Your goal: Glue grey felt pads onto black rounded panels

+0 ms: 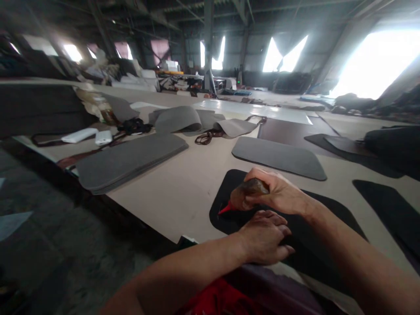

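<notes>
A brown glue bottle [243,195] with a red nozzle is gripped in my right hand [278,190]. It is tilted, and the nozzle tip meets the left end of a black rounded panel [226,188] lying on the table. Just below the bottle, my left hand [266,236] rests on the same panel, its fingers curled and pointing right. Whether anything is under those fingers is hidden. Faint pale marks show on the black surface by the nozzle.
A stack of grey panels [131,162] lies at the left table edge. Beyond the black panel is a grey panel [278,157]; another dark panel [390,214] is at right. Curled grey pieces [179,119], brown cords [204,138] and white boxes [79,135] lie farther back.
</notes>
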